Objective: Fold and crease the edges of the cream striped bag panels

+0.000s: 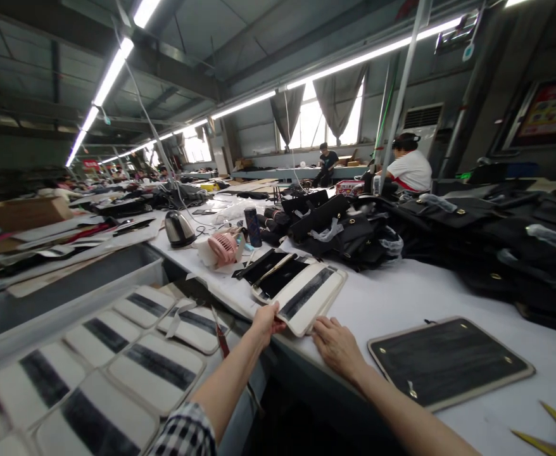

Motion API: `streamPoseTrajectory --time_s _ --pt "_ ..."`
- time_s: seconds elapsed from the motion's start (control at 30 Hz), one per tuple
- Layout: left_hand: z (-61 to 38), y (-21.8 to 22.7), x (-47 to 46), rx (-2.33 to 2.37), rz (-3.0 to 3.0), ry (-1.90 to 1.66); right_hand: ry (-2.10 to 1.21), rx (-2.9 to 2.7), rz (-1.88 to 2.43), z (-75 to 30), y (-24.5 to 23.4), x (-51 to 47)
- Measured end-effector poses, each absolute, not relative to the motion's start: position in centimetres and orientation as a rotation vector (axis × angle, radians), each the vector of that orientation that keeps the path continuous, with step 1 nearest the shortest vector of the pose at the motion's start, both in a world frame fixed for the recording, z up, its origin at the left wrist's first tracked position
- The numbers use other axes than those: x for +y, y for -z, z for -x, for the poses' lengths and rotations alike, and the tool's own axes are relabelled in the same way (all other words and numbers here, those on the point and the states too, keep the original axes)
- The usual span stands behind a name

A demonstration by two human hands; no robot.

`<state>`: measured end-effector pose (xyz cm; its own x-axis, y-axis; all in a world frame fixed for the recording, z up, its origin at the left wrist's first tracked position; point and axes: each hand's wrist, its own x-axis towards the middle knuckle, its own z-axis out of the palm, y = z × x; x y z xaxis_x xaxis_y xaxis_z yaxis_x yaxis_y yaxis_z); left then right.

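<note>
A cream panel with a black stripe (309, 292) lies at the near edge of the white table, its rounded corner jutting toward me. My left hand (267, 322) pinches its left near edge, fingers partly underneath. My right hand (337, 345) rests at its right near corner, fingers curled down on the edge; whether they grip it is hard to see. Just beyond, black pieces with a light strip (271, 273) lie partly under the panel. To the right of my right hand sits a dark rectangular panel with pale edging (449, 361) and small metal fittings.
Several striped cream panels (157, 366) cover the lower surface at left, near a red-handled tool (221, 341). A pink fan (225, 248), kettle (179, 229) and dark cylinder (252, 228) stand beyond. Black bags (487, 237) pile up right; yellow scissors (551, 427) lie near. Two people sit behind.
</note>
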<state>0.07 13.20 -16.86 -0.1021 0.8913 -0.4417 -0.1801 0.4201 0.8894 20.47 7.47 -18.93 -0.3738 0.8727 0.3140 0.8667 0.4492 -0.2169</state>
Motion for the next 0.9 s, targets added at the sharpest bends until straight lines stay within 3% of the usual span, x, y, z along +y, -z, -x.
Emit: streamPoseTrajectory --time_s 0.27,0.9 --pt "-2.2 18.2 9.1 1.346 -0.645 -0.906 0.003 -2.295 1.518 -19.9 19.5 7.3" --pt "-4.4 17.0 11.6 1.234 -0.174 -0.966 0.068 -2.316 1.548 -19.8 19.9 7.4"
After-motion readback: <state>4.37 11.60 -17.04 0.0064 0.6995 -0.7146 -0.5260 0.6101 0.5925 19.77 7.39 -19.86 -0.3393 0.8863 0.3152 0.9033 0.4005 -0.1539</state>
